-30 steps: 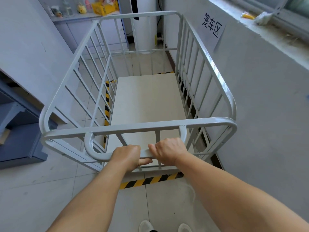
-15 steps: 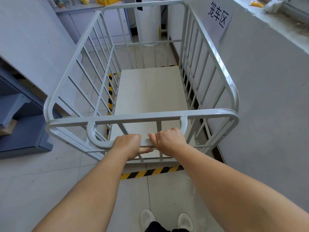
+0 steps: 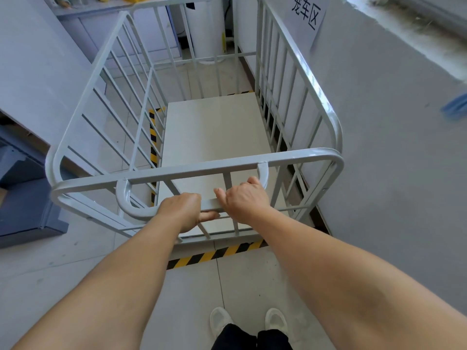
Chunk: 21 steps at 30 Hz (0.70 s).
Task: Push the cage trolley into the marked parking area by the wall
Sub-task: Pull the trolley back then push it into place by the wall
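Nearly parked: 2 hands, left hand [image 3: 184,210] and right hand [image 3: 243,199], fingers clamped on trolley handle [image 3: 211,204]; next, nudge trolley [image 3: 214,137] past striped tape [image 3: 214,255].

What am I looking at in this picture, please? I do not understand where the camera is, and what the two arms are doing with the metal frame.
There is no machine here. A person wears the camera on the head, so the view looks forward and down along the person's own arms; the shoes show at the bottom edge.

The left hand and the right hand both grip the curved handle of a grey cage trolley. Its flat floor holds nothing.

The trolley stands close beside the wall on the right. Yellow-and-black floor tape marks the parking area: one strip runs just behind the trolley, another along its left side. A paper sign is on the wall.
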Available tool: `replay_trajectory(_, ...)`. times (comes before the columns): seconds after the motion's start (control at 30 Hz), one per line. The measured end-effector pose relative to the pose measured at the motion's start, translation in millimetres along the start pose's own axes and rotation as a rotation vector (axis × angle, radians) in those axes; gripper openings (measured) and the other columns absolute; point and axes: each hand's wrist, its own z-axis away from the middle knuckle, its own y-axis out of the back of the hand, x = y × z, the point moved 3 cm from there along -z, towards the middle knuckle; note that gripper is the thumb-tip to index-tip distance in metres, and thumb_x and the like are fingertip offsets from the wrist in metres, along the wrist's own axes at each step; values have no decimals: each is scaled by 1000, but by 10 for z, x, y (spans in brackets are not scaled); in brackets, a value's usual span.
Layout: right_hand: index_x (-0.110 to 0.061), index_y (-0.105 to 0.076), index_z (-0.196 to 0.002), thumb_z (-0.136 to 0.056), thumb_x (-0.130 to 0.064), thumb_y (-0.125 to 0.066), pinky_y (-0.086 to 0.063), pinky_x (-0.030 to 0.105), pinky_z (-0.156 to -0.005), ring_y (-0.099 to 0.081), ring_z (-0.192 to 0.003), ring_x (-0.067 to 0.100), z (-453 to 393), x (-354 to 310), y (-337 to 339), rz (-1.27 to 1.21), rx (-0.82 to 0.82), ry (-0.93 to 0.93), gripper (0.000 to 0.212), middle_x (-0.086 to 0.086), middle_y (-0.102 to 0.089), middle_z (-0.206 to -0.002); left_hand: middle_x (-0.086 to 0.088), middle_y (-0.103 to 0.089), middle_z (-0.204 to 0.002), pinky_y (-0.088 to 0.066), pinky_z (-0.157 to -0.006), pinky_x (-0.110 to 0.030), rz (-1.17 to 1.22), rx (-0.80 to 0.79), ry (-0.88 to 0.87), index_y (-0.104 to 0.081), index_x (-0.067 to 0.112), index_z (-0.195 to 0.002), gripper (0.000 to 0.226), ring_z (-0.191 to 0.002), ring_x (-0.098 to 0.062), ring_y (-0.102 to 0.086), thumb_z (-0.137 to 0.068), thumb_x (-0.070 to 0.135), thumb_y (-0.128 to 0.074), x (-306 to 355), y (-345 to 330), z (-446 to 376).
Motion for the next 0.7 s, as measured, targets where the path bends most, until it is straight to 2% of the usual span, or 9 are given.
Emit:
replay_trajectory(0.07, -21, -46, -124, -104, -30, -26, -29, 37, -87, -57, -68, 22, 11, 19, 9, 8, -3, -7, 30, -2, -53, -63, -2, -57, -88, -46, -69, -34, -5, -3, -2, -48, 18, -94, 52, -81, -22, -58, -86, 69, -44, 32, 7, -5)
replay_trajectory(0.17, -16, -61, -100, -104, -37, -19, -29, 36, -90, -57, -67, 21, 26, 124, 23, -3, -16, -65, 47, 0, -58, -63, -1, -55, -84, -46, -69, -34, 3, -5, -14, -50, 16, -95, 53, -80, -22, -58, -86, 68, -44, 133, 19, -25)
replay_trajectory(0.33, -18, -59, -99, -104, -36, -17, -28, 36, -89, -61, -74, 24, 115, 355, 73, 33, -27, -66, 46, 2, -64, -70, -1, -56, -86, -42, -64, -32, 9, -3, -38, -50, 17, -95, 54, -78, -21, -57, -86, 69, -43, 366, 40, -81)
replay_trajectory(0.47, -14, -55, -71, -103, -41, -15, -27, 34, -92, -60, -74, 23, 149, 525, 65, 20, -36, -100, 57, 3, -62, -66, -1, -57, -86, -44, -66, -33, 26, -18, -40, -54, 15, -99, 58, -80, -23, -59, -85, 70, -43, 524, 37, -115)
replay_trajectory(0.57, -18, -56, -86, -103, -36, -23, -29, 37, -94, -62, -76, 25, 201, 639, 77, 42, -31, -47, 42, 3, -65, -72, -1, -54, -84, -42, -66, -33, 38, -34, -39, -52, 15, -97, 56, -79, -22, -57, -85, 69, -44, 638, 48, -131)
replay_trajectory(0.63, -26, -44, -84, -103, -34, -23, -32, 39, -95, -62, -78, 27, 235, 684, 96, 28, -35, -17, 30, 4, -66, -74, -2, -55, -85, -42, -66, -33, 41, -40, -37, -53, 15, -98, 57, -79, -23, -57, -86, 70, -43, 695, 51, -131)
replay_trajectory(0.7, -25, -35, -80, -103, -35, -21, -32, 40, -96, -62, -78, 27, 238, 719, 106, 13, -34, -9, 29, 4, -66, -74, -2, -57, -88, -43, -67, -33, 36, -39, -41, -54, 14, -99, 58, -80, -24, -57, -86, 69, -42, 738, 53, -132)
